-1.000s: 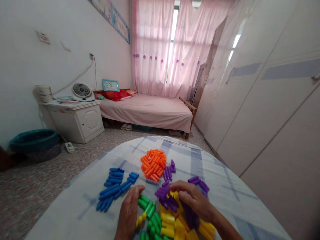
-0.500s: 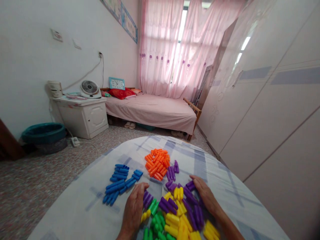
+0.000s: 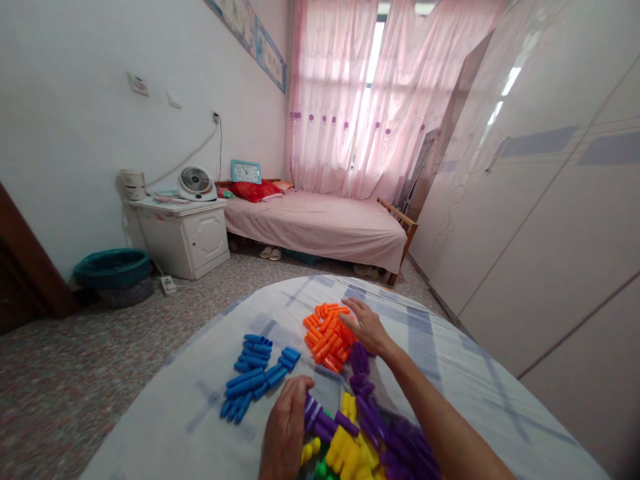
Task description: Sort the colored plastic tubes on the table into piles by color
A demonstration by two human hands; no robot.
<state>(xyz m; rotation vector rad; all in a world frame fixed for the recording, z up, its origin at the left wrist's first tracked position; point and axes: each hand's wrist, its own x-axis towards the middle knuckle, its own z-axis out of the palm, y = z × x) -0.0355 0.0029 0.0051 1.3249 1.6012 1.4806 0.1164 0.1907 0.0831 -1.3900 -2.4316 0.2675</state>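
On the cloth-covered table lie colored plastic tube-like pieces, sorted roughly by color. My right hand is open, its fingers apart at the right edge of the orange pieces, with purple pieces just below the palm. My left hand stands cupped on its edge, fingers extended together, beside more purple pieces; I see nothing held in it. Yellow pieces lie between my forearms, with a few green pieces near the bottom edge. Blue pieces form a separate group left of my left hand.
The round table wears a white and blue checked cloth. Beyond it stand a bed, a white cabinet with a fan, and a green-rimmed bin. A tall wardrobe runs along the right.
My right hand has moved forward from the near purple pieces to the orange pile's edge. Purple pieces on the right have shifted, now forming a line. My left hand stays beside its purple pieces.
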